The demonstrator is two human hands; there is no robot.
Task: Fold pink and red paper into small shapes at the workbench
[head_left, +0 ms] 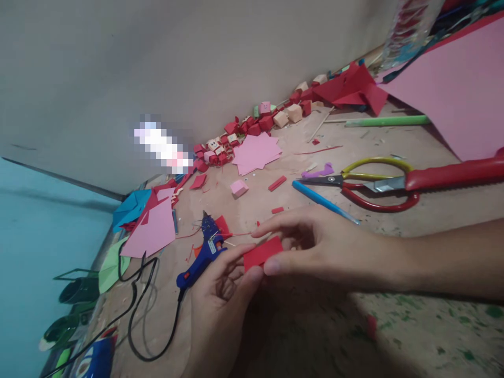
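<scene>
A small red paper strip (263,252) is held between both hands, low in the middle of the view. My left hand (232,281) pinches its left end between thumb and fingers. On the right end, my right hand (303,239) has its thumb in front and its fingers behind. Just left of the hands lies a blue hot glue gun (201,257), its nozzle pointing away. Beyond the hands are a pink paper cube (239,188) and a thin red paper piece (277,183).
Red-and-yellow-handled scissors (378,184), a blue pen (325,202) and a red-handled cutter (457,176) lie right. Small paper cubes (252,126) line the wall behind pink sheets (258,152). A black cord (132,325) loops at left. Large pink paper (464,89) lies far right.
</scene>
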